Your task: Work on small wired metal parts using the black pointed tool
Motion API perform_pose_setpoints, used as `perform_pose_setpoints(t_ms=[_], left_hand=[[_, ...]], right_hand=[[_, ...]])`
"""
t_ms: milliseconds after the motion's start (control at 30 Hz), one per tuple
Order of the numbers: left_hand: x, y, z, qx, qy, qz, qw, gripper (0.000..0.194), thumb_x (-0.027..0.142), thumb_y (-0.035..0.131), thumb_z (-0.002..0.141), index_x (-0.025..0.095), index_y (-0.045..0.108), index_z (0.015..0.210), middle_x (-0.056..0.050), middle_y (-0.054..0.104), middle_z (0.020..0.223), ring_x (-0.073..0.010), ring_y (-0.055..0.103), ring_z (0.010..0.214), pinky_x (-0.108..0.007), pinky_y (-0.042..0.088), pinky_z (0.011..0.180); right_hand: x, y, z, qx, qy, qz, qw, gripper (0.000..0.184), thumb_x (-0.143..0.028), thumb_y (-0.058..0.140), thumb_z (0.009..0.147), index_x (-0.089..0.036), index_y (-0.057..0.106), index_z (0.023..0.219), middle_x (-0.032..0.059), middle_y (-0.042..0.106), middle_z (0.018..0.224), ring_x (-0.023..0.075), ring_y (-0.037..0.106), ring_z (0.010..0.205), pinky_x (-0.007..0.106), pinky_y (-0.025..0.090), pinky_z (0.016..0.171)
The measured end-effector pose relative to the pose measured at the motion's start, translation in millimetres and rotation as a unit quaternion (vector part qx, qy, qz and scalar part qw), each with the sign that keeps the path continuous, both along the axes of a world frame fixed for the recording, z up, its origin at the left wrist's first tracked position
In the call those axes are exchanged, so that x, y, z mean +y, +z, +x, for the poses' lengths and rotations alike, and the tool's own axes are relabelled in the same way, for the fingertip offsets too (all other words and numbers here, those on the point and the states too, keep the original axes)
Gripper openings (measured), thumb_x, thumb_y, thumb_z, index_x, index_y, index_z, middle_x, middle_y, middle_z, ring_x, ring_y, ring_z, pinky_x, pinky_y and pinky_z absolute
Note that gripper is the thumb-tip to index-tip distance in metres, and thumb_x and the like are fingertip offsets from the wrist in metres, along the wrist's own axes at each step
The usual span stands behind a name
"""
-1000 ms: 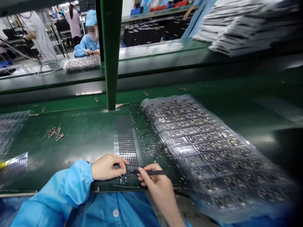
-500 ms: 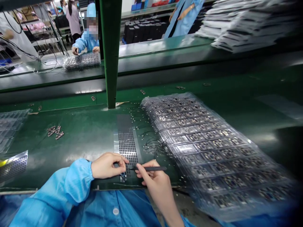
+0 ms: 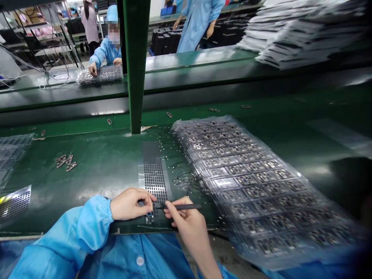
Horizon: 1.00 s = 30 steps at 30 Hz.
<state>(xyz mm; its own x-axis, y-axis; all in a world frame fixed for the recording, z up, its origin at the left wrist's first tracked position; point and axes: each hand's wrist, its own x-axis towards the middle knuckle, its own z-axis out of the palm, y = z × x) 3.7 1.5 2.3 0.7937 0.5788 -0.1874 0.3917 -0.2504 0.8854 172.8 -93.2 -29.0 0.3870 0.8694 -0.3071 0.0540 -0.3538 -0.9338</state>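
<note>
Between its thumb and fingertips my left hand (image 3: 132, 203) pinches a small circuit board (image 3: 149, 218), close to the bench's front edge. Most of the board's upper part is covered by the fingers. My right hand (image 3: 187, 221) is closed around dark tweezers (image 3: 186, 207), whose tips point left toward the board. Under and beyond the fingertips lies a clear sheet of small dark stickers (image 3: 155, 180) in rows; its far end is a plain grey patch. The tweezer tips are over this sheet's near end; whether they grip anything is too small to tell.
Right of my hands, stacked clear trays (image 3: 255, 182) hold many circuit boards, with thin wires along their left side. Small metal parts (image 3: 66, 162) lie at left near another sticker sheet (image 3: 16, 203). A green post (image 3: 136, 69) rises ahead. A co-worker (image 3: 109, 52) handles trays opposite.
My hands keep nearly the same pose over the sticker sheet. The whole view has shifted slightly. Across the bench, a standing person has moved left, and the seated co-worker's hand has lowered to the tray.
</note>
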Motion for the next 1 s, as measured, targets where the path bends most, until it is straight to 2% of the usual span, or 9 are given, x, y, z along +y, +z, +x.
perform_pose_setpoints(t_ms=[300,433,500,600,667,800,1000], left_hand=[[-1,-2.9,2,-0.001,0.016,0.002,1.0,0.008,0.01,0.059,0.073,0.015,0.06,0.066,-0.006,0.068,0.099,-0.0154,0.063,0.088,-0.023,0.047,0.072],[2,-1.6,0,-0.011,0.029,-0.037,0.999,0.008,0.014,0.059,0.075,0.013,0.059,0.066,-0.008,0.068,0.098,-0.0172,0.062,0.093,-0.023,0.047,0.073],[3,-1.6,-2,-0.015,0.045,-0.075,0.996,0.01,0.018,0.058,0.076,0.012,0.059,0.068,-0.009,0.068,0.098,-0.0167,0.063,0.09,-0.022,0.047,0.068],[5,-3.8,-5,0.0,0.076,-0.153,0.985,0.014,0.024,0.056,0.078,0.011,0.058,0.074,-0.009,0.067,0.093,-0.0113,0.06,0.066,-0.02,0.046,0.053],[6,-6.0,-6,0.01,0.092,-0.192,0.977,0.017,0.028,0.058,0.077,0.011,0.057,0.078,-0.005,0.066,0.08,-0.0096,0.057,0.058,-0.018,0.045,0.048],[6,-9.4,-7,0.017,0.096,-0.211,0.973,0.018,0.029,0.06,0.075,0.011,0.055,0.076,0.001,0.056,0.061,-0.0106,0.057,0.057,-0.018,0.045,0.047],[7,-8.4,-7,0.023,0.086,-0.22,0.971,0.018,0.03,0.059,0.075,0.012,0.055,0.075,0.002,0.055,0.059,-0.0112,0.058,0.057,-0.018,0.045,0.047]], right_hand=[[4,-1.0,6,0.088,-0.015,0.081,0.993,0.041,-0.054,0.074,0.062,-0.018,0.055,0.062,0.003,0.064,0.053,0.0198,0.065,0.05,0.028,0.054,0.049],[8,2.3,6,0.1,-0.031,0.111,0.988,0.037,-0.051,0.073,0.066,-0.018,0.055,0.064,0.0026,0.065,0.054,0.0183,0.065,0.051,0.026,0.054,0.05],[10,3.6,4,0.101,-0.033,0.124,0.987,0.036,-0.05,0.073,0.067,-0.018,0.055,0.064,0.0025,0.065,0.055,0.0171,0.064,0.05,0.026,0.054,0.051],[13,3.8,0,0.108,-0.028,0.123,0.986,0.035,-0.048,0.073,0.067,-0.018,0.056,0.065,0.002,0.065,0.054,0.0165,0.064,0.05,0.026,0.054,0.051],[14,3.3,-2,0.109,-0.024,0.119,0.987,0.035,-0.047,0.074,0.066,-0.018,0.055,0.064,0.0017,0.065,0.054,0.0161,0.064,0.05,0.026,0.054,0.052],[14,3.5,-4,0.101,-0.016,0.11,0.989,0.033,-0.046,0.074,0.068,-0.018,0.056,0.065,0.0016,0.065,0.055,0.0152,0.063,0.05,0.027,0.055,0.053],[13,4.1,-6,0.095,-0.001,0.099,0.991,0.032,-0.044,0.072,0.069,-0.017,0.057,0.065,0.0003,0.062,0.057,0.015,0.064,0.052,0.025,0.056,0.053]])
